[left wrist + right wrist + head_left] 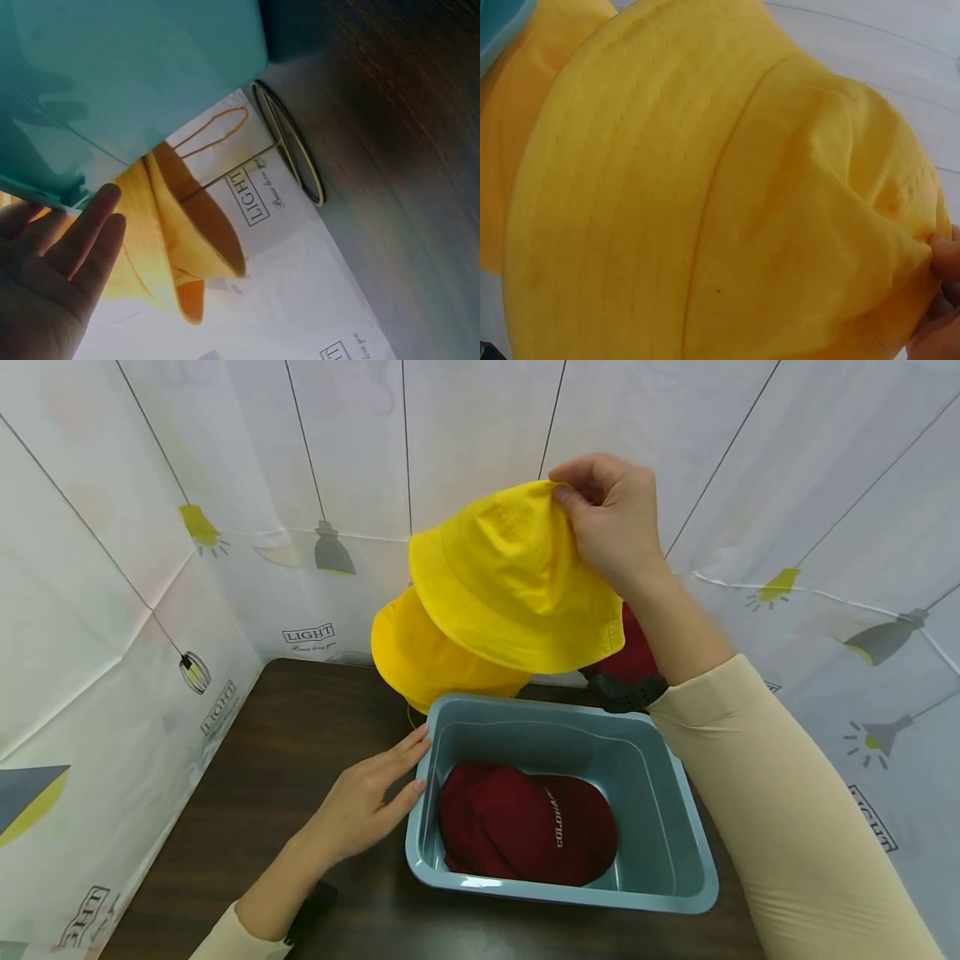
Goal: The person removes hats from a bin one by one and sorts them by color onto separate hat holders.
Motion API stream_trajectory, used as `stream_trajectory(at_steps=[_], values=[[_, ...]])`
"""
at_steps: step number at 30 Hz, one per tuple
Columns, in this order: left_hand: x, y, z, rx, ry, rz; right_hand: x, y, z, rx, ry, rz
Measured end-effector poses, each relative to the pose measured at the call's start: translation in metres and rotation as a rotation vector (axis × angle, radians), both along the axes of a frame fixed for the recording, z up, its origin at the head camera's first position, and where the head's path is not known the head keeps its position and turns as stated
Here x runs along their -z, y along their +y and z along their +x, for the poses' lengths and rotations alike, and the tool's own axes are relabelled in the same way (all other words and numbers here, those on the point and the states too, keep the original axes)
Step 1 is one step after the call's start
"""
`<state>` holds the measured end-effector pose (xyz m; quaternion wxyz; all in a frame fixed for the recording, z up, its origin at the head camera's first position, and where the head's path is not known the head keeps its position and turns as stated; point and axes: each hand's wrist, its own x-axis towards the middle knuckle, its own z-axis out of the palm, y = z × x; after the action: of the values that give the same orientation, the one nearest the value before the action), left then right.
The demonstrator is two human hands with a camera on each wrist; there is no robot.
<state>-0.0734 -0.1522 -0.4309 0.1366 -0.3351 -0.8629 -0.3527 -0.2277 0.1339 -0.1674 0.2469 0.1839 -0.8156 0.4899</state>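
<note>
My right hand [611, 522] pinches the crown of a yellow bucket hat [502, 581], holding it up behind the bin with its brim hanging downward. Another yellow hat [420, 656] sits behind and below it, partly covered, on a wire stand [281, 142] seen in the left wrist view. Fingertips of my left hand [367, 806] touch the left rim of a blue-grey plastic bin [652, 810]. Inside the bin lies a dark red cap [517, 827] with white lettering. The held hat [750, 195] fills most of the right wrist view.
A dark red hat [633, 643] shows behind my right forearm, mostly hidden. The bin stands on a dark wooden table [262, 760]. White printed curtains [480, 427] enclose the back and left sides.
</note>
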Motion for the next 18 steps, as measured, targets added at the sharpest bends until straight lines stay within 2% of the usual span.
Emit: stream_trajectory(at_steps=[7, 18], values=[[0.002, 0.0, 0.0, -0.004, 0.004, -0.003, 0.014, -0.015, -0.009, -0.038, 0.024, 0.018], [0.001, 0.001, 0.001, -0.001, 0.009, 0.001, 0.031, -0.03, -0.017, -0.045, 0.009, 0.029]])
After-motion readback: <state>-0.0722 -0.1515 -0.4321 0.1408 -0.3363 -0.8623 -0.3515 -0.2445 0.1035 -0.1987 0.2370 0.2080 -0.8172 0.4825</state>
